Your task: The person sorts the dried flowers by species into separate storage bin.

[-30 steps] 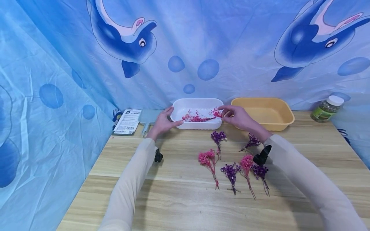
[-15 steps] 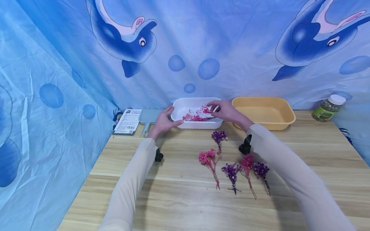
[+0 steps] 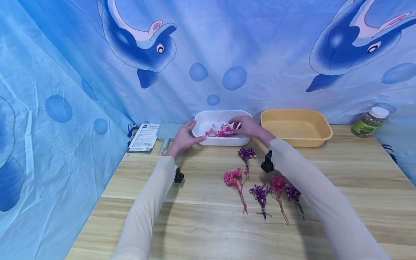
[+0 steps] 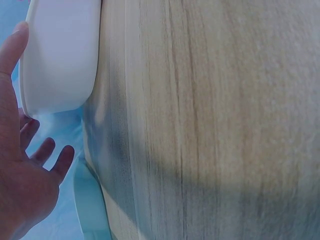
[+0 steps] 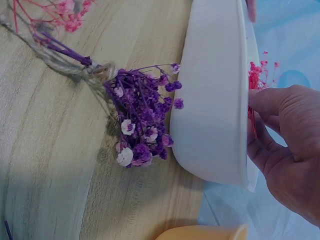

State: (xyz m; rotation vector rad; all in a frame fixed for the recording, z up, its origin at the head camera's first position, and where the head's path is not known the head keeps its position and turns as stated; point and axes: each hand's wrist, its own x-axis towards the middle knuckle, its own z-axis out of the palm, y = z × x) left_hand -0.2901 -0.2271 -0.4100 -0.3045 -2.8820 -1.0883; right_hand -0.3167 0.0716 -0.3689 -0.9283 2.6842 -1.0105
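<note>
The white plastic basin (image 3: pixel 224 142) stands at the back of the table, with pink dried flowers (image 3: pixel 216 131) lying inside. My left hand (image 3: pixel 184 138) rests at its left end, thumb on the rim and fingers spread; in the left wrist view some fingers stand free of the wall. Reaching over the right end, my right hand (image 3: pixel 248 126) pinches a pink dried flower sprig (image 5: pixel 254 75) between thumb and fingers. Its stem is mostly hidden by the hand and the basin wall. Just in front lies a purple dried flower bunch (image 5: pixel 142 115) tied with twine.
A yellow basin (image 3: pixel 295 142) stands right of the white one, and a jar with a white lid (image 3: pixel 369 122) farther right. Left are a light blue dustpan-like tool (image 3: pixel 165 135) and a printed packet (image 3: pixel 143 137). More pink bunches (image 3: pixel 233 177) and purple bunches (image 3: pixel 260 193) lie in front.
My right hand has moved left and further into the white basin with the pink sprig, down onto the other pink flowers. The left hand has stayed on the rim.
</note>
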